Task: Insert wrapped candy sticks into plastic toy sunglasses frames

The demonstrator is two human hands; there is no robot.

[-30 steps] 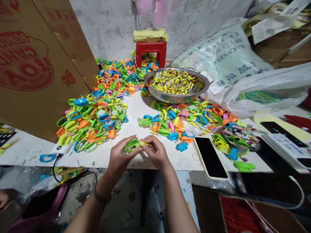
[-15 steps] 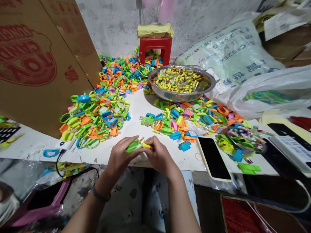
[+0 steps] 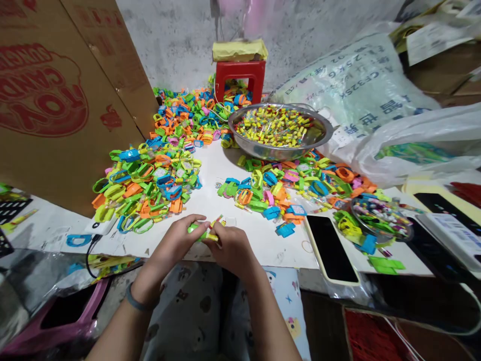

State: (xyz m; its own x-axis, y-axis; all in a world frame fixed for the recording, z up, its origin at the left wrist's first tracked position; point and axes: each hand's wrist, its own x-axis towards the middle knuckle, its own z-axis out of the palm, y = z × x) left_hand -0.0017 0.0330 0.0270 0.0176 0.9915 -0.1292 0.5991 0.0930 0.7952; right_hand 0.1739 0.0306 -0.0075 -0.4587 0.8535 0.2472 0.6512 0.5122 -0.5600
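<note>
My left hand (image 3: 176, 245) and my right hand (image 3: 230, 246) meet at the near edge of the white table (image 3: 259, 240). Both pinch one small green plastic toy band (image 3: 198, 231), with a thin yellow wrapped piece (image 3: 217, 220) sticking out above my right fingers. A heap of green, orange and blue bands (image 3: 145, 188) lies to the left. Another heap of bands (image 3: 285, 185) lies to the right, and a third heap (image 3: 191, 113) spreads along the back wall.
A metal bowl of yellow wrapped pieces (image 3: 280, 128) stands at the back by a red stool (image 3: 239, 75). A phone (image 3: 330, 245) and a small dish of bits (image 3: 381, 218) lie right. A big cardboard box (image 3: 56, 100) stands left, plastic sacks (image 3: 376, 100) right.
Both hands have shifted slightly left and nearer to me with the green band. More of the band is now covered by my fingers. The view has tilted a little.
</note>
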